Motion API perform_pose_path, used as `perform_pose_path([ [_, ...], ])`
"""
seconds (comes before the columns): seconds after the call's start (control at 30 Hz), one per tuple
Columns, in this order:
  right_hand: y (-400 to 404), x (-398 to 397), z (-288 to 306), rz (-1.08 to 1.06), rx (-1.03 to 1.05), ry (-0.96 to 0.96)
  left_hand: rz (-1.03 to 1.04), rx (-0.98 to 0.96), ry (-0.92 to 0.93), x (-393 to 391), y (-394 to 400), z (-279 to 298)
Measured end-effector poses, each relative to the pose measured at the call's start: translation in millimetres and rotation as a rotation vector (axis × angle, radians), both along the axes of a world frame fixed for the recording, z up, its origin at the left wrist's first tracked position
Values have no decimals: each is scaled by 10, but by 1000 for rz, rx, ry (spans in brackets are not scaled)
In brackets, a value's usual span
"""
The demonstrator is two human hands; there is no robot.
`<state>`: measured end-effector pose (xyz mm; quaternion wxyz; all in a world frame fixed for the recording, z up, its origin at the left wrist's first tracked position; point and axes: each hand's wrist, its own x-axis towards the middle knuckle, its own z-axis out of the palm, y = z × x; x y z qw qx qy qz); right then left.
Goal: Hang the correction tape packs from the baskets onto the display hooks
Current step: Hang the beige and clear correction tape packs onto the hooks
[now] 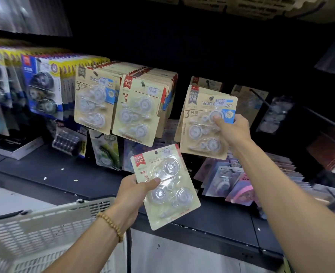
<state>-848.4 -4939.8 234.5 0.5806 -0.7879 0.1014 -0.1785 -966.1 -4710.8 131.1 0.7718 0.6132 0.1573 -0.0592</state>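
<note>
- Your right hand (234, 128) pinches a correction tape pack (206, 125) by its right edge, thumb on the front, held up at the display hook (211, 98) (whether the hole is fully on it, you cannot tell).
- Your left hand (137, 191) grips a second pack (167, 189), tilted, below the first, thumb across its front.
- A white basket (44, 229) sits lower left.
- Full hooks of hanging packs (123, 101) fill the left.

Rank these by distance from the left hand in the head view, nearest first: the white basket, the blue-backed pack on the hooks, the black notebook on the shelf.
From the left hand:
1. White basket, just below-left, by the wrist.
2. Blue-backed pack, hanging up-left.
3. Black notebook, far left on the shelf.
</note>
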Motion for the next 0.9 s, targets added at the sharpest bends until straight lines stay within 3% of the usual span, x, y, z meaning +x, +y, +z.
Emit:
perform_pose_path([
  [0.37,-81,-246,-409,-140,-180,54,-43,-31,-79,-3,-73,54],
  [0.57,198,-1002,-627,400,167,164,-127,-45,-119,-39,-325,96],
  [0.7,171,-1092,-628,350,197,114,-94,-20,-140,-46,-404,100],
  [0.9,9,-857,-203,215,118,-33,122,215,-110,38,-352,-69],
])
